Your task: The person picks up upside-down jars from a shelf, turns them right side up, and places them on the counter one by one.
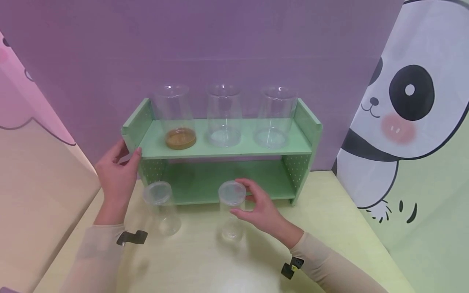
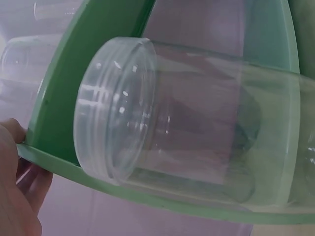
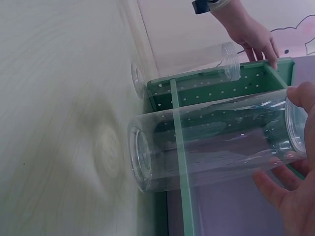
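One lidded jar (image 1: 225, 209) was upright, base apparently just off the table (image 1: 205, 260), its top gripped by the right hand (image 1: 261, 208), thumb and fingers curled; light, level pressure judged best. Second jar (image 1: 163, 209) stood leftward. Left hand (image 1: 119, 175) pinched the shelf (image 1: 199, 179) end, presumably bracing; three clear containers (image 1: 224, 114) stood above.

Left hand (image 2: 17, 194) partly beyond the left wrist view's edge, right hand (image 3: 298, 196) partly beyond the right's.

A pale table (image 1: 351, 228) carries a green shelf (image 1: 205, 177) and clear jar (image 1: 164, 208).
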{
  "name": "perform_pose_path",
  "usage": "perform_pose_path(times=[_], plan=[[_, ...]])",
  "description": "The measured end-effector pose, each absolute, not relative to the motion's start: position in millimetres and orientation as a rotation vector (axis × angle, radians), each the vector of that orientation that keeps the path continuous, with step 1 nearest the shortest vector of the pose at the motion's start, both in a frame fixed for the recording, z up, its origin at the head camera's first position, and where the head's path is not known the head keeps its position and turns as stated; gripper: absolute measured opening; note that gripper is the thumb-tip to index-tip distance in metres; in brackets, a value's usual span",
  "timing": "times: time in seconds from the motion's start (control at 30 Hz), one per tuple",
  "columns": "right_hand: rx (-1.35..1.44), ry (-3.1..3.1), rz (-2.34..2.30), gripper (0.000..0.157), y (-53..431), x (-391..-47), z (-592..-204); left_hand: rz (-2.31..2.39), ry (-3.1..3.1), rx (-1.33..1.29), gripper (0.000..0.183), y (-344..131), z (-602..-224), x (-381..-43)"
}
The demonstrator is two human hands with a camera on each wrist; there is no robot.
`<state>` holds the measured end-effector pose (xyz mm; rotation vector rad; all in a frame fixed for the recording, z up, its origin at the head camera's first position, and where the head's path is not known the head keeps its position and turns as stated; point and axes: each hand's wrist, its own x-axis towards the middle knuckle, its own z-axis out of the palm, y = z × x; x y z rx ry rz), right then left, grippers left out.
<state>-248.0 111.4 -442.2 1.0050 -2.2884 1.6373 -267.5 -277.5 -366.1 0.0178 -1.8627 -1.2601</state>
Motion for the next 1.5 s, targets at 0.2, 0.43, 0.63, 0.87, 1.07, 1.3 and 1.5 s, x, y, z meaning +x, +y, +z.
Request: perform_pose_path(times=[0.2, 0.43, 0.63, 0.87, 1.07, 1.3, 1.5], plan=[[1.028, -2.294, 1.653, 0.081, 102, -253, -442, -1.274, -1.82, -0.012, 0.04, -279, -372, -269], [1.12, -2.309, 1.662, 0.08, 72, -261, -440, -1.316, -1.764, -0.027, 0.037, -278, -373, -270], [1.215, -2.273, 1.671, 0.08, 42, -270, -444, -1.323, -1.76, -0.032, 0.036, -276, -374, -271], [1.257, -2.276, 1.721, 0.079, 18, -276, -451, -1.33, -1.767, -0.031, 0.037, -275, -373, -272], [1.235, -2.3, 1.708, 0.079, 5, -278, -455, -1.323, -1.767, -0.035, 0.035, -276, -373, -272], [1.215, -2.305, 1.702, 0.081, -4, -283, -462, -1.317, -1.77, -0.031, 0.034, -277, -374, -271], [1.178, -2.314, 1.739, 0.082, -10, -287, -471, -1.319, -1.759, -0.035, 0.034, -278, -374, -271]])
